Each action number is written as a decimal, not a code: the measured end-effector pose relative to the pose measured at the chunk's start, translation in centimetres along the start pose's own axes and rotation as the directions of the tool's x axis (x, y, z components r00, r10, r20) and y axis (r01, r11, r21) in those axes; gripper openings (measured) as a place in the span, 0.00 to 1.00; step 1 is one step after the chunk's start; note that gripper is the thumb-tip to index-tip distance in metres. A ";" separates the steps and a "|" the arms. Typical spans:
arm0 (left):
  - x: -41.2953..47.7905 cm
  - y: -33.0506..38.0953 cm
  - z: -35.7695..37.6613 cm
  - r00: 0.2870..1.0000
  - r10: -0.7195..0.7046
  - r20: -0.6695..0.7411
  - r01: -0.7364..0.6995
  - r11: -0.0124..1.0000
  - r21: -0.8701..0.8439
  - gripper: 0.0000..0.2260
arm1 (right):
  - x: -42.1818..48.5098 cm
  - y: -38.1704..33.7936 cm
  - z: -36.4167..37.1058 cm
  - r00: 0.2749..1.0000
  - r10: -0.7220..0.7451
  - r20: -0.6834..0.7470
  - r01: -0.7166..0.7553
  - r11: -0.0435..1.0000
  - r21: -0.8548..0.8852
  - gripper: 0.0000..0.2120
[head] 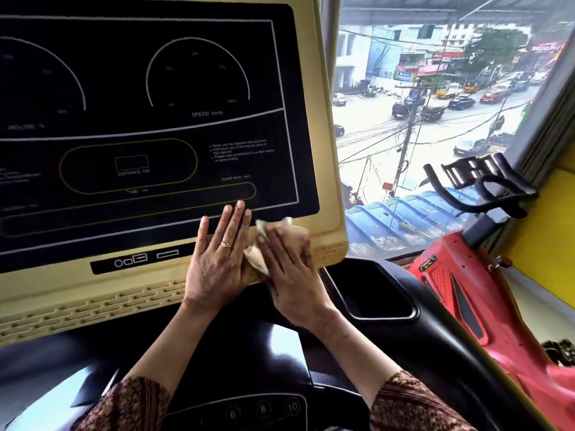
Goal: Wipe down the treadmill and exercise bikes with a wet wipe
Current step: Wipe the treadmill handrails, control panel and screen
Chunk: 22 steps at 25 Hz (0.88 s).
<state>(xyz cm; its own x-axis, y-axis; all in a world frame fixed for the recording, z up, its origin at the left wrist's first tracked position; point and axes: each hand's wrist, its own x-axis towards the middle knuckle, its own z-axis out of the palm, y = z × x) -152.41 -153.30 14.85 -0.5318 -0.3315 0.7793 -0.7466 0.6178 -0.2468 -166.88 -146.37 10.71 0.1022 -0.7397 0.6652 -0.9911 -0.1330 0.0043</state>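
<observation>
Cream plastic treadmill console point(323, 169) with black display panel point(155, 88) fills 9–12 o'clock. Red exercise bike point(466, 306) at 3 o'clock, untouched. Left hand point(217, 262) flat, fingers straight, resting on console's lower edge. Right hand point(289, 269) just beside it, fingers extended, pressing crumpled white wet wipe point(256, 255) onto cream frame, centre. Wipe likely light, limp, slippery; best pinned under flat palm. Bunched strip, long axis toward 1 o'clock.

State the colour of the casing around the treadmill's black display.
The casing is a cream, pale yellow-beige, plain and unpatterned. The head view shows it.
</observation>
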 end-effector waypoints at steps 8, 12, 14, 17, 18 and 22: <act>-0.1 0.1 -0.6 0.996 -0.056 0.064 0.064 0.988 -0.137 0.25 | -3.2 5.8 -1.7 0.950 0.307 0.057 -0.307 0.952 -0.007 0.32; -0.3 -0.1 -1.0 0.997 -0.053 0.061 0.064 0.978 -0.199 0.24 | -1.5 0.7 -0.4 0.983 -0.148 0.105 0.146 0.989 0.021 0.28; -0.8 -0.6 -1.3 0.998 -0.031 0.063 0.044 0.975 -0.218 0.23 | -1.4 1.5 -0.6 0.981 -0.184 0.054 0.184 0.983 0.016 0.35; -1.5 -0.7 -1.5 0.995 -0.045 0.084 0.063 0.970 -0.234 0.22 | -3.6 5.6 -1.2 0.999 -0.010 -0.034 0.012 0.999 0.045 0.38; -1.6 -0.5 -1.5 0.994 -0.055 0.097 0.077 0.967 -0.243 0.23 | -4.3 7.0 -1.4 0.994 0.091 -0.056 -0.088 0.994 0.057 0.39; -1.8 0.0 -1.5 0.987 -0.100 0.129 0.132 0.953 -0.271 0.23 | -4.2 6.1 -1.2 0.950 0.301 -0.084 -0.297 0.953 0.063 0.45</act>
<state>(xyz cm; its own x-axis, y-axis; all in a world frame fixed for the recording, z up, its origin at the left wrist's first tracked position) -150.87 -151.67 14.33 -0.5018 -0.4811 0.7189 -0.6737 0.7386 0.0240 -173.46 -143.24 8.81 -0.2089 -0.6872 0.6958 -0.9694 0.0515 -0.2401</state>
